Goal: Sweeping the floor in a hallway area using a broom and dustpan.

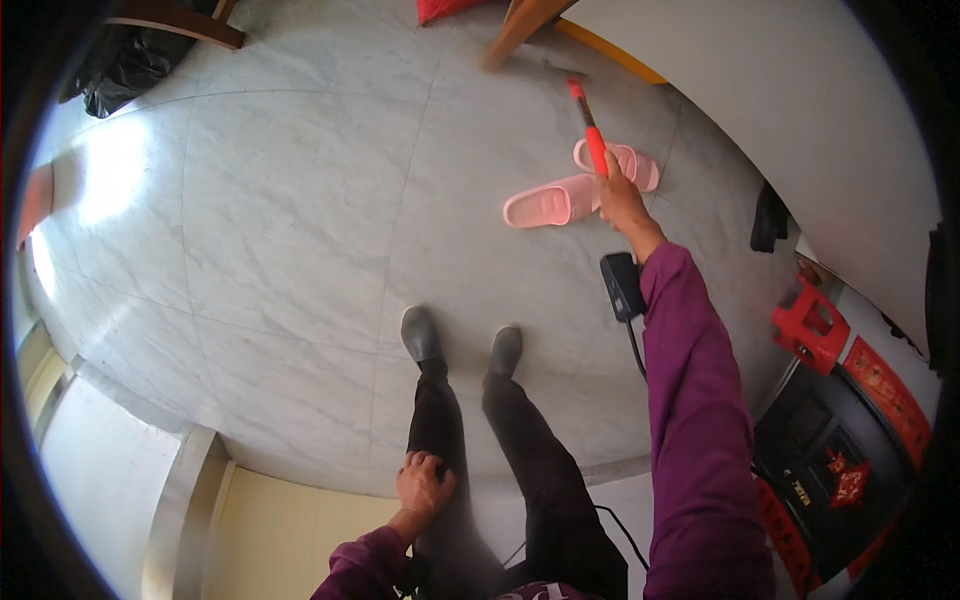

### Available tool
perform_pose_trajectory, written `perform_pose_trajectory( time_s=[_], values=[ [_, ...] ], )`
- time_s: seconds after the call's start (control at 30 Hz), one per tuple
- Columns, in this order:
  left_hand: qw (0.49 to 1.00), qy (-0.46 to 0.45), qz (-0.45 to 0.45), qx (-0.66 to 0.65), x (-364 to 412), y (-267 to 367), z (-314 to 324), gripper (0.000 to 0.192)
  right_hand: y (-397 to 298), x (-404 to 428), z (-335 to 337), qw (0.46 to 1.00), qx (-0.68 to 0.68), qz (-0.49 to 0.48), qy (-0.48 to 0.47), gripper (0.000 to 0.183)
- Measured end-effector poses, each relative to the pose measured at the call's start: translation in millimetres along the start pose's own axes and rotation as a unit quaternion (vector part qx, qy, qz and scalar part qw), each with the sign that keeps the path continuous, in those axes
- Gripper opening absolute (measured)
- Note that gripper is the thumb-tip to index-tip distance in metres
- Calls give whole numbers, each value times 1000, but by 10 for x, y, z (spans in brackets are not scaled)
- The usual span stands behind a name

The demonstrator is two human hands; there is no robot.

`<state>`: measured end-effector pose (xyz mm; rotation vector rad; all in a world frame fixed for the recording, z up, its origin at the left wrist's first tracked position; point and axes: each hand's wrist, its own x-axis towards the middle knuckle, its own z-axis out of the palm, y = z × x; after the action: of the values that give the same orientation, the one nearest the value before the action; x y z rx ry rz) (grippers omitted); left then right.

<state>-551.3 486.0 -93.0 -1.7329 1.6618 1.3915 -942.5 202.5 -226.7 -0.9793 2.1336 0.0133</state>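
My right hand (624,196) is stretched out ahead and grips the red handle of a long tool (595,146). Its thin metal head points away from me, close to the floor by a wooden leg; the blur hides its exact shape. Below that hand, a pair of pink slide sandals (547,202) lies on the floor, one partly covered by the hand and handle. A black box with a cable (622,286) sits beside my right wrist. My left hand (425,480) rests on my left leg, with something dark by the thumb that I cannot make out.
Grey tiles (300,225) cover the floor. A wooden leg (521,34) and a large white panel (810,97) stand ahead and to the right. At right are a red plastic stool (814,322) and a dark door (810,450) with red strips. Black plastic bags (139,71) lie far left.
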Motion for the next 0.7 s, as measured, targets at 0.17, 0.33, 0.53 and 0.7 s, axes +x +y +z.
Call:
perform_pose_trajectory(
  time_s=[0.17, 0.33, 0.53, 0.7],
  values=[
    [1000, -9, -2, 10, 24, 29, -12, 17, -16, 134, -58, 998, 65, 2, -9, 46],
    [1000, 2, 8, 15, 35, 37, -18, 17, -180, 21, 122, 987, 144, 37, -59, 47],
    [1000, 2, 21, 10, 58, 61, -42, 18, -283, 43, 93, 984, 165, 33, -61, 47],
    [999, -11, 16, 32, 34, 36, -34, 18, -346, 39, 93, 987, 142, 15, -68, 49]
  ],
)
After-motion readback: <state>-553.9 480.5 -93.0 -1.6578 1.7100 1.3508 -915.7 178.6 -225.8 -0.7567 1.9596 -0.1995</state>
